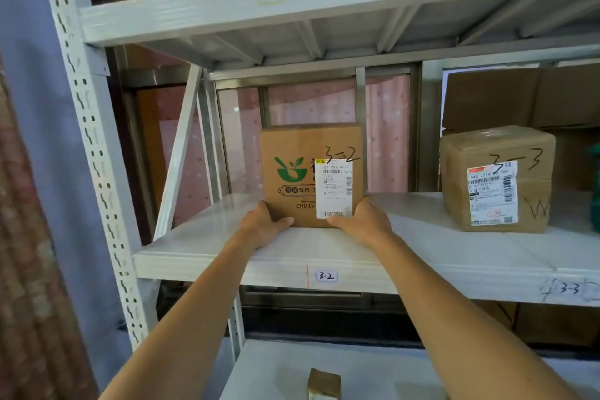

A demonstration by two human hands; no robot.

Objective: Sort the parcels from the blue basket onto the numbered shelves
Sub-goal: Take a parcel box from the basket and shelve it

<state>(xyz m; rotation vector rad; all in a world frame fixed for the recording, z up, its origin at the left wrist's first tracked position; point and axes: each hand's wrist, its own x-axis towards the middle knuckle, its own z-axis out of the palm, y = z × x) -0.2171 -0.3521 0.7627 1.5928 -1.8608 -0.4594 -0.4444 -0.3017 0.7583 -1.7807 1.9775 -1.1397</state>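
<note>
Brown "3-2" parcel [293, 172] upright on shelf 3-2 [207, 247].

Box [292, 146] reads 3-2, CHU LV; shelf tag [326, 276] 3-2.

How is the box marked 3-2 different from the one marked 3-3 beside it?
The 3-2 box has a printed green bowl logo; the 3-3 box shows none and is tape-wrapped. The left hand and right hand grip the 3-2 box's lower corners; nothing touches the 3-3 box. Both are brown cardboard with white labels, on one shelf.
</note>
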